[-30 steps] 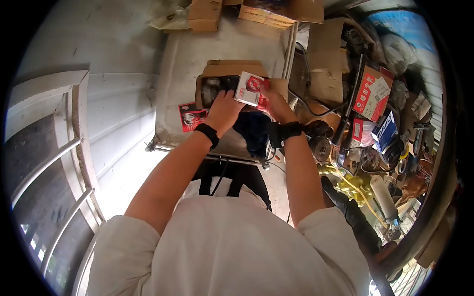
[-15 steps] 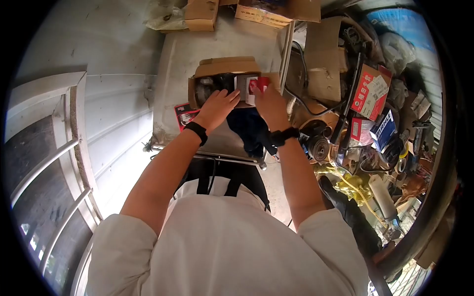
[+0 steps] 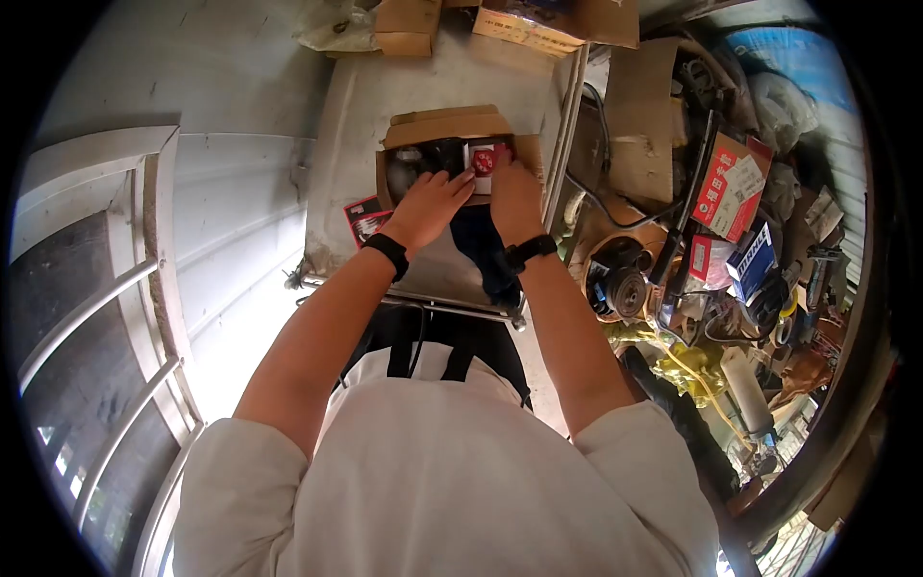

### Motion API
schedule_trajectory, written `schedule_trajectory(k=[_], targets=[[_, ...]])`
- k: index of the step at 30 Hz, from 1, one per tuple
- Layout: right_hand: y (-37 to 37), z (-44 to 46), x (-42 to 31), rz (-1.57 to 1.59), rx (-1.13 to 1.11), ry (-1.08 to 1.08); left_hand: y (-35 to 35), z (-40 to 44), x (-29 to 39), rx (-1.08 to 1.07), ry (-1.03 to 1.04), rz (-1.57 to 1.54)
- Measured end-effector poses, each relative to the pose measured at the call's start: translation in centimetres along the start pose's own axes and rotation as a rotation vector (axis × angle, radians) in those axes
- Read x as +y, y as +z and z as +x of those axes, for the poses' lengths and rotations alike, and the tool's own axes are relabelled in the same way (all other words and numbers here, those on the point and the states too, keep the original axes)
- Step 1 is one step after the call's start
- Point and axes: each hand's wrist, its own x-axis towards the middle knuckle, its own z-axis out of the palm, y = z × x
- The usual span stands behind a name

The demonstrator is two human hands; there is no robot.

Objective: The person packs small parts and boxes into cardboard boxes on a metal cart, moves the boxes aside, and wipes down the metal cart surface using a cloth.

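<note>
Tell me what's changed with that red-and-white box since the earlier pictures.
The red-and-white box went from tilted over the open carton down into its right side. The right hand moved down with it; the left hand stays at its left edge. The dark cloth still lies in front of the carton.

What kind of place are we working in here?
Probably a repair workshop or its storeroom: the blue MAHLE box, a grooved metal wheel like a pulley, and an open carton of jumbled parts suggest vehicle spares.
</note>
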Motion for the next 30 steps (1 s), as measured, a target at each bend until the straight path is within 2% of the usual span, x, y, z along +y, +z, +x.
schedule_trajectory(k=[2,5,8,11,14,17,20,23,26,29,30], targets=[[0.3,0.4,-0.5,-0.011,-0.021,0.009,0.0,0.0,0.4,-0.019,-0.013,0.017],[-0.7,2.2,-1.2,-0.016,-0.179,0.026,-0.1,0.2,0.4,-0.014,-0.021,0.040],[-0.1,3.6,-0.6,0.061,-0.129,0.067,0.1,0.4,0.6,0.007,-0.024,0.061],[0.9,3.7,1.1,0.057,-0.065,-0.018,-0.1,0.4,0.9,0.059,-0.012,0.108],[-0.1,3.5,1.6,0.011,-0.118,-0.206,0.4,0.3,1.2,0.025,-0.023,0.131],[-0.1,4.3,1.2,-0.030,-0.151,-0.186,0.5,0.3,1.5,0.020,-0.047,0.111],[-0.1,4.8,1.6,0.011,-0.136,-0.265,0.1,0.1,1.5,0.066,-0.040,0.133],[-0.6,4.2,0.1,-0.153,-0.074,-0.394,0.9,0.1,1.4,0.014,-0.045,0.068],[0.9,4.3,0.0,-0.130,-0.114,-0.379,0.8,-0.1,1.4,0.004,-0.048,0.069],[-1.6,5.6,-1.6,-0.203,-0.333,-0.300,0.6,-0.4,1.3,0.044,-0.049,0.049],[-0.5,5.9,-1.4,-0.163,-0.261,-0.292,0.4,-0.3,1.1,0.065,-0.048,0.050]])
